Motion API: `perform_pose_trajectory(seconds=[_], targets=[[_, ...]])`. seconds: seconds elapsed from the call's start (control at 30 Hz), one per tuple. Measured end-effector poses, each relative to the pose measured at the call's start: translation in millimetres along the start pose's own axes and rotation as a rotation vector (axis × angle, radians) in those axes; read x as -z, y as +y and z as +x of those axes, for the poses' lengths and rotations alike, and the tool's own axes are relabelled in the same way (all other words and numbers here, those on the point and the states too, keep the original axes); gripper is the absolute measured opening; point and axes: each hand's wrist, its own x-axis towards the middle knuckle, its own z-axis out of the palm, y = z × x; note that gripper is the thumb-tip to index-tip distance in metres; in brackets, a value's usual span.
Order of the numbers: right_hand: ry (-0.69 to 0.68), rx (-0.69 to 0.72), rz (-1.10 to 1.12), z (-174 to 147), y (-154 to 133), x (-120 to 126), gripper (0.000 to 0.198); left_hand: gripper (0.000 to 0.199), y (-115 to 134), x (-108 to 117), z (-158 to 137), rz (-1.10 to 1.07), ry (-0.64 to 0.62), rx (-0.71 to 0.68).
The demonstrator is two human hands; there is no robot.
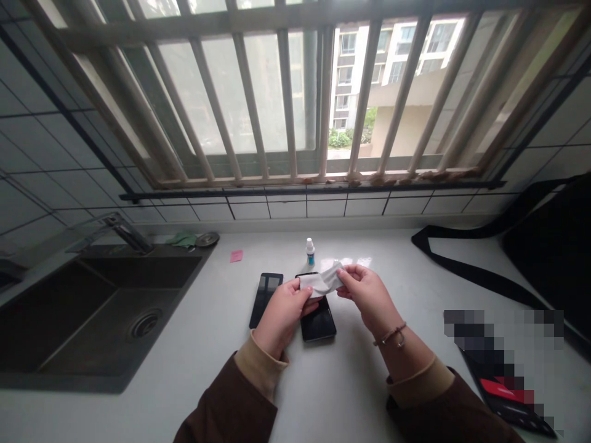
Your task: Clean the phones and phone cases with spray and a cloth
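Observation:
A small grey cloth [324, 280] is stretched between my two hands above the counter. My left hand [289, 307] pinches its left end, thumb on top. The right end is gripped between the thumb and fingers of my right hand [362, 292]. Below the cloth lies a black smartphone [318, 323], partly covered by the cloth and my left hand. Left of it, a second dark phone [266, 295] rests on the counter, its lower part beside my left wrist. Behind the cloth stands a small white-capped bottle [310, 252] with a blue label.
A dark sink [106, 320] with a faucet [127, 234] is set into the white counter [184, 406] at left. A pink paper note [236, 256] lies near the back. At right are a black strap [466, 271] and a dark, partly blurred-out object with red [501, 391]. A barred window is behind.

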Motion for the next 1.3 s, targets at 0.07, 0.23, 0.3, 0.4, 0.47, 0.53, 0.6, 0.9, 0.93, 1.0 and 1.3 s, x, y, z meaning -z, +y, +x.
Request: perform_pose_trajectory(seconds=[0.07, 0.23, 0.3, 0.4, 0.47, 0.53, 0.6, 0.9, 0.93, 1.0, 1.3], targets=[[0.005, 0.048, -0.017, -0.4, -0.1, 0.1, 0.043, 0.026, -0.1, -0.9, -0.5, -0.027, -0.007, -0.037], [-0.091, 0.137, 0.209, -10.5, -11.1, -6.4, 0.037, 0.032, 5.5, -3.6, -5.5, -0.171, -0.056, -0.196], [-0.164, 0.158, 0.349, -16.1, -19.0, -8.2, 0.030, 0.032, 9.1, -3.8, -9.2, -0.252, -0.104, -0.227], [-0.292, 0.122, 0.516, -21.3, -29.7, -6.1, 0.020, 0.032, 13.4, -1.5, -13.8, -0.361, -0.186, -0.198], [-0.345, 0.026, 0.544, -21.7, -33.5, -2.3, 0.019, 0.030, 14.5, 1.0, -15.0, -0.413, -0.218, -0.134], [-0.380, -0.089, 0.502, -20.9, -34.7, 1.6, 0.020, 0.030, 14.8, 3.1, -15.0, -0.434, -0.218, -0.057], [-0.417, -0.148, 0.434, -20.9, -35.1, 4.3, 0.019, 0.033, 14.9, 4.4, -14.9, -0.425, -0.196, 0.010], [-0.692, -0.230, 0.235, -32.4, -41.7, 8.3, 0.020, 0.060, 9.3, 10.6, -17.4, -0.160, -0.439, 0.143], [-0.672, -0.254, 0.178, -31.5, -40.8, 8.1, 0.019, 0.058, 8.4, 10.7, -17.3, -0.124, -0.474, 0.160], [-0.575, -0.285, 0.071, -28.6, -38.3, 7.4, 0.019, 0.049, 7.4, 10.1, -16.8, -0.043, -0.499, 0.188], [-0.479, -0.249, 0.163, -23.4, -34.4, 4.3, 0.024, 0.046, 6.4, 6.8, -13.4, -0.026, -0.411, 0.110]])
